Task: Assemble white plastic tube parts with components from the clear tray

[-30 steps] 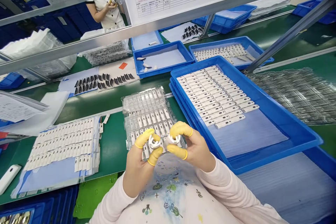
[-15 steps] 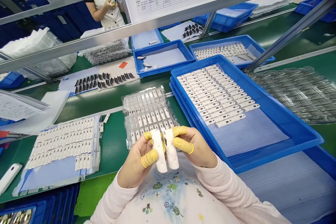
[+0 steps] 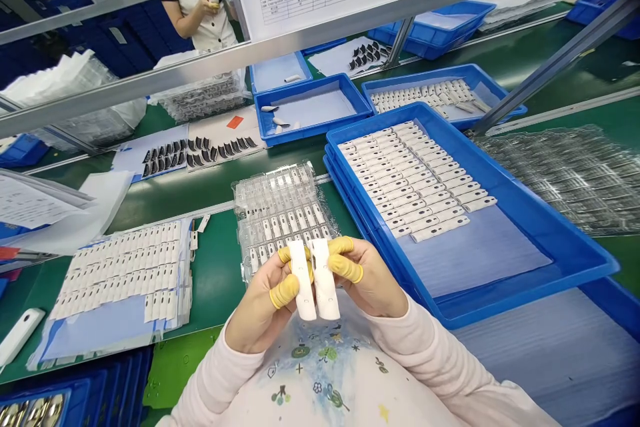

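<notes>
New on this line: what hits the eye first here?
Centre frame, the left hand grips a white strip and the right hand another white strip, both in yellow finger cots. To their right, a large blue tray holds neat rows of white parts; a clear blister tray lies just ahead.

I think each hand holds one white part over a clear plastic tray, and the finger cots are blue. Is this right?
No: the finger cots are yellow, not blue, as the head view shows. The rest stands: the left hand and right hand each hold a white part over the clear plastic tray.
</notes>
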Demonstrator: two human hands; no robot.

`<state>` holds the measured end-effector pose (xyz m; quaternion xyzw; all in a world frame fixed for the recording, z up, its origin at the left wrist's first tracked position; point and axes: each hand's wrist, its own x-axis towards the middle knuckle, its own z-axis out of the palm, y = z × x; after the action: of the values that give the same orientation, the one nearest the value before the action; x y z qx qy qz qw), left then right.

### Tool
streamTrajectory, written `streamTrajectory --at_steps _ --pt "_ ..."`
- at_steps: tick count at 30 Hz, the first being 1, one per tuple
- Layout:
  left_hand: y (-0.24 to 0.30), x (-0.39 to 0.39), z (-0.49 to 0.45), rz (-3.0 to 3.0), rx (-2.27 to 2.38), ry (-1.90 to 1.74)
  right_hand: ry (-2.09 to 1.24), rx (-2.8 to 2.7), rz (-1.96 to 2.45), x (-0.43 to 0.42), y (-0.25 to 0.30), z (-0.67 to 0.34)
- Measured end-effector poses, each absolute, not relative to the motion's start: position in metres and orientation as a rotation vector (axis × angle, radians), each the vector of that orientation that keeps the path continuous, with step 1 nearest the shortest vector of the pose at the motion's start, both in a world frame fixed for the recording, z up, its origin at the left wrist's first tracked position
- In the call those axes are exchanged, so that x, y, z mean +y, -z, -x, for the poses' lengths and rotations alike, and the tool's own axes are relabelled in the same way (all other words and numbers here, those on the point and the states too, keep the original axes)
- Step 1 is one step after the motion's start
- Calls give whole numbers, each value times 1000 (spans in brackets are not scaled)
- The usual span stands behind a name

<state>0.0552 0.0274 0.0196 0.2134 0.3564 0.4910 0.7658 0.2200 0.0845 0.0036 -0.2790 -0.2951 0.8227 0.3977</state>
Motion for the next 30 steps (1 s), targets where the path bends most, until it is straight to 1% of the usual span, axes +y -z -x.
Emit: streamTrajectory --at_steps 9,15,24,30 --pt "-26 26 -59 -569 801 -1131 -2162 -625 600 81 5 -222" --pt "-19 23 -59 -645 823 -1196 -2214 -507 492 79 12 -220" --pt "-14 22 -62 -678 857 -1234 -2249 -485 497 75 14 -218" --pt "-14 22 -63 -715 930 -1273 -2254 -526 414 74 21 -213"
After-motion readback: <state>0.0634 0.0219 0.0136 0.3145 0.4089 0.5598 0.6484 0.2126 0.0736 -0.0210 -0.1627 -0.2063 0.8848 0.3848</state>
